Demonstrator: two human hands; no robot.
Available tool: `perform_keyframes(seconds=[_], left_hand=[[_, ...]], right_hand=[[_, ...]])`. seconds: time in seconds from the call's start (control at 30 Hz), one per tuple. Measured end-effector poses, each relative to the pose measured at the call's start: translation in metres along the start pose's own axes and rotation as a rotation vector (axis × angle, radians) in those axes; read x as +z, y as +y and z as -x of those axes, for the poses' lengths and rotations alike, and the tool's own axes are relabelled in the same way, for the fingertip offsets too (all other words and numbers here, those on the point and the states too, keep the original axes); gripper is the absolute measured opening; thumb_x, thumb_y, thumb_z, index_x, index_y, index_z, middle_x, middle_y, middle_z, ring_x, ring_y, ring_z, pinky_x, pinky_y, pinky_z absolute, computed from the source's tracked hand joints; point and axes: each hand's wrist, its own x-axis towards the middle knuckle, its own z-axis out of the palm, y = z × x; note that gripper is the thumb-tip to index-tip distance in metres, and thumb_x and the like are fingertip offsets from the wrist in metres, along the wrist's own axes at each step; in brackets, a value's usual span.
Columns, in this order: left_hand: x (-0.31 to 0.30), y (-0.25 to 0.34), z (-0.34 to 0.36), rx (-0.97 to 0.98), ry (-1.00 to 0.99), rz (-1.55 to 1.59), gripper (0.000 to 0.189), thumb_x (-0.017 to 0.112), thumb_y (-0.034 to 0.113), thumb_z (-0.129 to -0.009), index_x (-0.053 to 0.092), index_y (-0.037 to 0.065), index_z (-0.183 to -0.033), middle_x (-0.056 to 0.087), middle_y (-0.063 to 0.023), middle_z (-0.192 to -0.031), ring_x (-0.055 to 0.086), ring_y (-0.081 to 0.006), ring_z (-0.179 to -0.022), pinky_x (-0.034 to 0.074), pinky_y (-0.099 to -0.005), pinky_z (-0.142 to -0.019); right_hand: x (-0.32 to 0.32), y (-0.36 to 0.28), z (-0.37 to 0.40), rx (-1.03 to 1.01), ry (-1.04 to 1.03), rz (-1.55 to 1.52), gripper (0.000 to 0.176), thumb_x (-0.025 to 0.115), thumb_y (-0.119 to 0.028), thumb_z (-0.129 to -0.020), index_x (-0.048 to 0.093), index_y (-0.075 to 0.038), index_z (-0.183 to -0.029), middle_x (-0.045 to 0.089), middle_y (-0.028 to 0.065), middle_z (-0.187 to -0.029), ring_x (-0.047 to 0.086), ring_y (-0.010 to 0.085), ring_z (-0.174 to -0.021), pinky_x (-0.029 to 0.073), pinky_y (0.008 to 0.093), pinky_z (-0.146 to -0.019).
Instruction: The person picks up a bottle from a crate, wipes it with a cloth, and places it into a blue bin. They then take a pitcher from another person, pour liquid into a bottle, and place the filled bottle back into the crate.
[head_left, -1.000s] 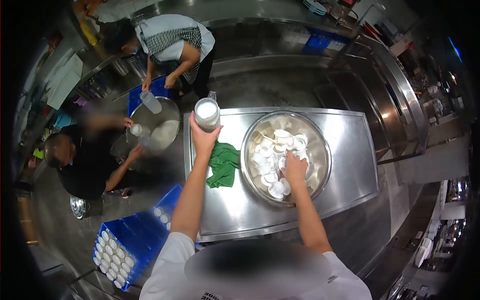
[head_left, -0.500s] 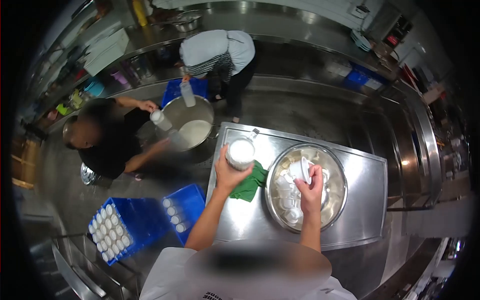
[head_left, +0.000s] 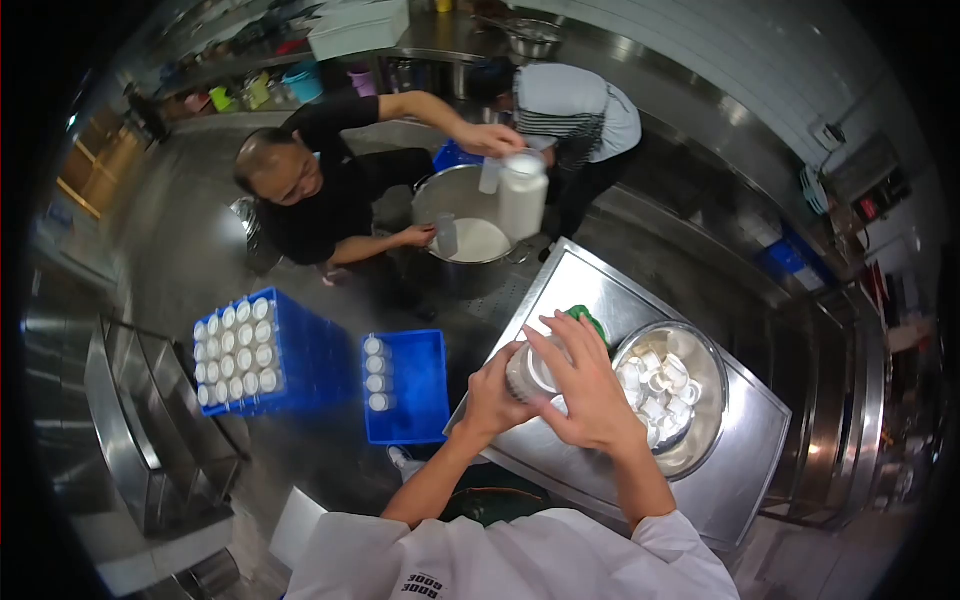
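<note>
My left hand is wrapped round a wide-mouthed plastic bottle, keeping it above the near left edge of the steel table. My right hand curls over the bottle's top, its fingers and thumb round a white lid that they partly cover. Right of my hands stands a round metal bowl with many loose white lids inside. A green cloth shows behind my right fingertips.
A blue crate holds several white-capped bottles; a stack of blue crates beside it carries more. Across the table, one person holds a filled bottle and a cup over a large pot. Another person bends beside it.
My right hand has brought a white lid from the bowl onto the bottle in my left hand. My view has turned left. The person in black has raised a filled bottle towards the table.
</note>
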Motion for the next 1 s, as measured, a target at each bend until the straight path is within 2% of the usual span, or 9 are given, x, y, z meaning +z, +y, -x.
perform_keyframes(seconds=[0.2,0.3,0.37,0.4,0.5,0.53,0.73,0.9,1.0], left_hand=[[-0.049,-0.012,0.041,-0.038,0.118,0.027,0.086,0.098,0.028,-0.063,0.059,0.0,-0.134,0.074,-0.0233,-0.117,0.075,-0.0425,-0.105,0.061,-0.044,-0.09],[-0.076,-0.024,0.066,-0.127,0.209,0.043,0.084,0.096,0.022,-0.063,0.059,0.0,-0.136,0.073,-0.0237,-0.123,0.073,-0.0416,-0.112,0.059,-0.0436,-0.097],[-0.092,-0.043,0.087,-0.214,0.297,0.058,0.084,0.094,0.018,-0.063,0.058,-0.001,-0.136,0.071,-0.0242,-0.128,0.071,-0.0413,-0.118,0.057,-0.0438,-0.102],[-0.097,-0.062,0.101,-0.142,0.38,-0.045,0.082,0.092,0.014,-0.063,0.058,-0.001,-0.136,0.069,-0.0247,-0.132,0.068,-0.0422,-0.122,0.054,-0.0451,-0.107],[-0.112,-0.116,0.142,-0.039,0.551,-0.19,0.072,0.083,0.007,-0.067,0.058,-0.002,-0.134,0.064,-0.027,-0.141,0.063,-0.0459,-0.13,0.048,-0.0507,-0.115],[-0.119,-0.135,0.154,-0.036,0.609,-0.231,0.067,0.081,0.006,-0.07,0.057,-0.002,-0.132,0.064,-0.0277,-0.141,0.063,-0.0465,-0.13,0.049,-0.052,-0.114],[-0.135,-0.262,0.239,-0.149,0.842,-0.333,0.07,0.081,0.011,-0.08,0.046,0.001,-0.14,0.059,-0.0314,-0.145,0.059,-0.0529,-0.132,0.046,-0.0597,-0.115],[-0.167,-0.332,0.32,-0.505,0.721,-0.484,0.091,0.082,0.018,-0.083,0.029,0.007,-0.155,0.037,-0.0314,-0.163,0.044,-0.0531,-0.146,0.038,-0.0642,-0.119],[-0.208,-0.327,0.414,-1.044,0.55,-0.437,0.084,0.08,0.021,-0.087,0.039,-0.004,-0.156,0.044,-0.0277,-0.16,0.048,-0.0443,-0.144,0.042,-0.0461,-0.118]], right_hand=[[0.037,-0.056,-0.015,-0.068,-0.206,0.196,0.093,0.077,-0.045,-0.083,0.042,-0.007,-0.161,0.033,0.0276,-0.165,0.032,0.0498,-0.152,0.014,0.0614,-0.128],[0.07,-0.089,-0.023,-0.142,-0.158,0.332,0.095,0.078,-0.051,-0.085,0.041,-0.008,-0.162,0.031,0.0321,-0.164,0.034,0.0541,-0.148,0.027,0.0632,-0.122],[0.1,-0.119,-0.023,0.334,-0.078,0.115,0.098,0.081,-0.049,-0.084,0.04,-0.008,-0.162,0.027,0.0349,-0.162,0.039,0.0554,-0.142,0.039,0.0609,-0.113],[0.123,-0.125,-0.025,0.289,-0.03,0.28,0.102,0.083,-0.049,-0.081,0.038,-0.003,-0.16,0.049,0.0364,-0.144,0.058,0.0518,-0.124,0.053,0.0558,-0.096],[0.181,-0.149,-0.037,0.478,-0.307,0.179,0.103,0.084,-0.051,-0.081,0.038,0.003,-0.156,0.066,0.0321,-0.12,0.072,0.0481,-0.1,0.058,0.0526,-0.082],[0.215,-0.138,-0.032,0.29,-0.242,0.29,0.09,0.085,-0.048,-0.079,0.047,0.005,-0.141,0.071,0.0259,-0.098,0.074,0.0455,-0.082,0.06,0.0522,-0.07],[0.368,-0.16,-0.071,0.246,-0.457,0.252,0.061,0.086,-0.037,-0.074,0.052,-0.001,-0.11,0.069,0.0241,-0.096,0.073,0.0453,-0.08,0.06,0.0519,-0.068],[0.517,-0.114,-0.073,0.044,-0.617,0.138,0.068,0.086,-0.036,-0.071,0.055,0.002,-0.117,0.07,0.0245,-0.099,0.072,0.0454,-0.083,0.06,0.0505,-0.07],[0.609,-0.086,-0.067,-0.101,-0.744,0.134,0.073,0.09,-0.034,-0.069,0.053,0.002,-0.122,0.067,0.0215,-0.095,0.073,0.0413,-0.084,0.062,0.048,-0.071]])
